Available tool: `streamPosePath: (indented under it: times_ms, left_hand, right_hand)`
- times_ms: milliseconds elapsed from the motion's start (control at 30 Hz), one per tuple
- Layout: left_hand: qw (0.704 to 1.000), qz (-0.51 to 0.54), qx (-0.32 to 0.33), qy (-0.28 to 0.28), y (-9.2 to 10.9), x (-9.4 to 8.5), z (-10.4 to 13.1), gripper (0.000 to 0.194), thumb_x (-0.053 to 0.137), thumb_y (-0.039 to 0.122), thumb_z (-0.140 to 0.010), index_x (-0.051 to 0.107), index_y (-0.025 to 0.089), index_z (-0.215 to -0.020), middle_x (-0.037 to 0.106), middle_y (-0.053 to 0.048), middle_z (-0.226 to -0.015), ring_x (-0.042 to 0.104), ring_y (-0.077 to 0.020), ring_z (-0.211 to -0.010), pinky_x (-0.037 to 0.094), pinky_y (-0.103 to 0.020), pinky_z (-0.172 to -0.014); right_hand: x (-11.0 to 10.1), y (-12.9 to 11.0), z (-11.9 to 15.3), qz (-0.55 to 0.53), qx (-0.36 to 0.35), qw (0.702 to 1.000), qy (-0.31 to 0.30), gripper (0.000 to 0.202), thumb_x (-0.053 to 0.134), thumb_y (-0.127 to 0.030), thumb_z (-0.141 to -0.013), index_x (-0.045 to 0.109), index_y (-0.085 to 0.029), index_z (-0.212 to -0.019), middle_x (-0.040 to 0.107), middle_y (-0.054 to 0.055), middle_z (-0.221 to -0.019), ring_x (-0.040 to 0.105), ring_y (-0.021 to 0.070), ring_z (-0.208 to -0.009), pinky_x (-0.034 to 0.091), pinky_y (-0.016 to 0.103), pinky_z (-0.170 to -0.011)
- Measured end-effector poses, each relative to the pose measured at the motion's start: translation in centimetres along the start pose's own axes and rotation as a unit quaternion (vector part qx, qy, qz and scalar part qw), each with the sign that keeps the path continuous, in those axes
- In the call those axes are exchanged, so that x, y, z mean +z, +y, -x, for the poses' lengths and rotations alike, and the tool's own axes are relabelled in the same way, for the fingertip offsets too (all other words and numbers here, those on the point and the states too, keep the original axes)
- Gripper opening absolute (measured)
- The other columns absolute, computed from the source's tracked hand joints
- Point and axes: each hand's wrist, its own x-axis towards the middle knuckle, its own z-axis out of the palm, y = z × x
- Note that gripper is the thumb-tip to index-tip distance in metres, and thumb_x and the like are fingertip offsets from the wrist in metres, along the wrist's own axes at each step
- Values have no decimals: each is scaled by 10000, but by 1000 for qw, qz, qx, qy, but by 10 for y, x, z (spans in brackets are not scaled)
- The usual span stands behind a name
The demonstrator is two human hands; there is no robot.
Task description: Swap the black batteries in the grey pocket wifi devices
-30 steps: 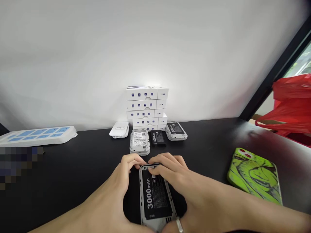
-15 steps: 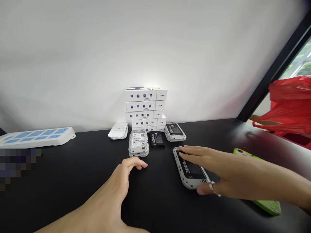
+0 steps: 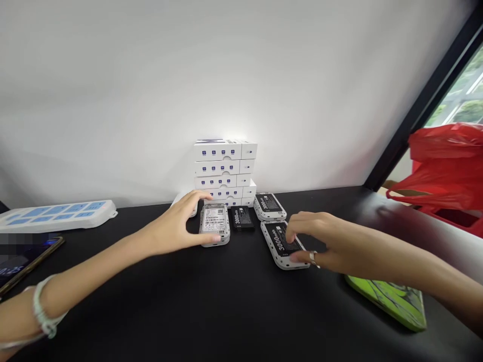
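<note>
My left hand [image 3: 177, 226] spans a white device [image 3: 215, 219] with a printed label and an empty battery bay, thumb and fingers apart near its left side. I cannot tell whether it touches. To the right lies a loose black battery [image 3: 243, 218]. My right hand [image 3: 324, 239] hovers over the right side of another white device [image 3: 285, 261] with a 3000mAh battery fitted. Its fingers are curled but apart from the thumb, gripping nothing. Touching that device's far end is a similar device [image 3: 269, 205], also with a battery. Part of a white piece [image 3: 178, 197] shows behind my left hand.
A stack of white boxes [image 3: 218, 167] stands against the wall. At the left lie a white and blue power strip [image 3: 90, 217] and a phone [image 3: 22, 266]. A green case-like object [image 3: 392, 301] lies under my right forearm. Red plastic bags [image 3: 445, 166] are at the right.
My left hand has moved up and forward to the labelled device, opening out. The near battery-fitted device now sits farther back, against the one behind it. My right hand has drawn off it slightly, fingers curling.
</note>
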Motion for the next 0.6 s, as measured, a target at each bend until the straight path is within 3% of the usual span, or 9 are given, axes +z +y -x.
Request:
streamPosePath:
  times_ms: [100,233,333,433,600]
  left_hand:
    - [1000,3,1,-23,-10,-1,-13,812,724,639,-699,376,309,-1354,421,-75,-1470,494,-384,-1253,449,-549,-1022]
    - [998,-5,12,-63,-14,1,-15,854,759,647,-650,383,322,-1344,433,-90,-1434,415,-393,-1324,405,-583,-1054]
    - [998,-8,16,-62,-6,1,-9,802,769,613,-644,390,294,-1275,443,-108,-1374,377,-389,-1339,387,-581,-1066]
    - [999,-4,15,-33,12,7,12,759,775,522,-655,339,277,-1226,425,-116,-1328,386,-384,-1307,379,-590,-1059]
    - [998,60,8,-26,39,33,67,913,847,454,-551,302,359,-1278,516,-48,-1182,603,-332,-1016,554,-497,-847]
  right_hand:
    - [4,5,-13,0,-7,999,39,208,482,-382,-931,532,-216,-816,605,27,-879,567,188,-785,437,322,-689]
    - [15,15,-29,-11,-29,997,75,172,424,-300,-949,517,-207,-838,567,37,-889,525,182,-810,415,318,-722]
    - [16,16,-30,-17,-34,996,78,164,416,-279,-945,525,-202,-850,560,45,-908,514,180,-799,412,316,-706]
    - [10,3,-21,-33,-54,994,86,164,424,-274,-950,531,-201,-850,558,45,-904,513,168,-776,417,306,-686]
    - [9,-29,-6,-88,-100,988,74,80,497,-273,-943,549,-214,-957,590,49,-960,551,173,-846,454,312,-769]
